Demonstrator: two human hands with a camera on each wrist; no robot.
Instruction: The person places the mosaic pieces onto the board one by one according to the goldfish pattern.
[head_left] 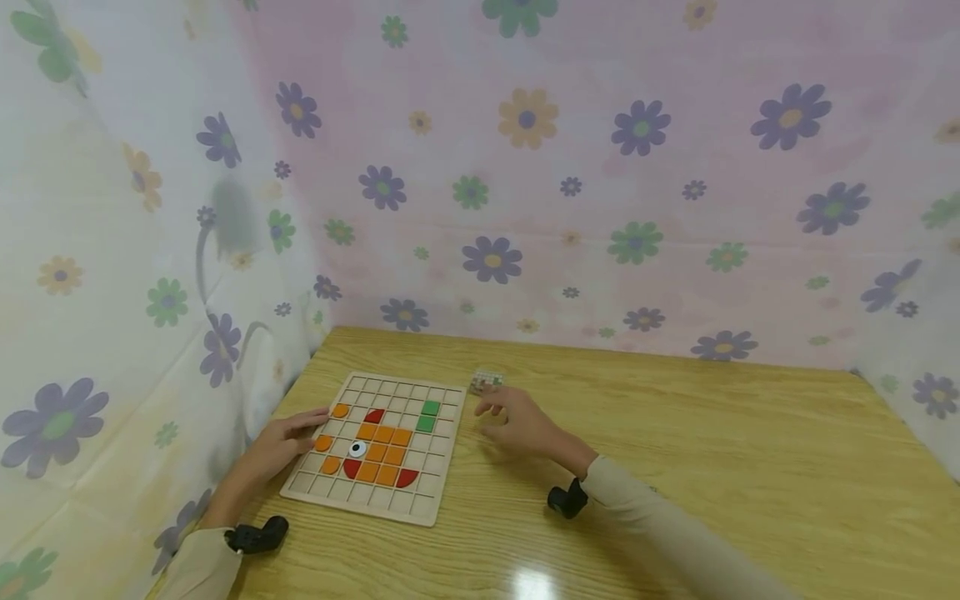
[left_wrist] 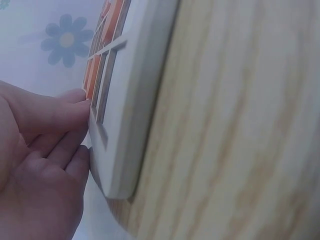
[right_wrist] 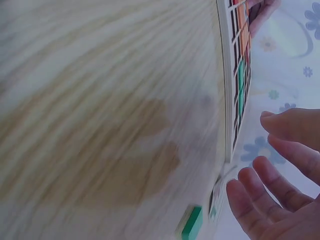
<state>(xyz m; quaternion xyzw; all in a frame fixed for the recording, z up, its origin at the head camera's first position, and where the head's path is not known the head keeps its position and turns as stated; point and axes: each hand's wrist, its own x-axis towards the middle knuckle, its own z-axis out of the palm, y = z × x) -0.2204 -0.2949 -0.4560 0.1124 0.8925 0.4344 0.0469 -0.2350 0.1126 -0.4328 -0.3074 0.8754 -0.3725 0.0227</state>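
Note:
A square wooden grid board [head_left: 438, 500] lies on the table with orange squares [head_left: 384, 435], orange discs [head_left: 341, 411], red rounded pieces [head_left: 407, 477], green squares [head_left: 430, 407] and an eye disc [head_left: 357, 448] in its cells. At the board's left edge rests my left hand [head_left: 273, 446], its fingertips against the side, close to the discs. My right hand [head_left: 520, 423] hovers past the right edge with loosely bent, parted fingers and nothing between them. Just beyond its fingertips is a small patterned card [head_left: 486, 379]; a loose green block [right_wrist: 192, 222] shows beside it in the right wrist view.
The wood-grain table [head_left: 712, 467] stretches to the right of the board. Flower-print cloth [head_left: 600, 183] hangs behind the table and along both sides, near my left arm. Black cameras [head_left: 258, 535] are strapped to both wrists.

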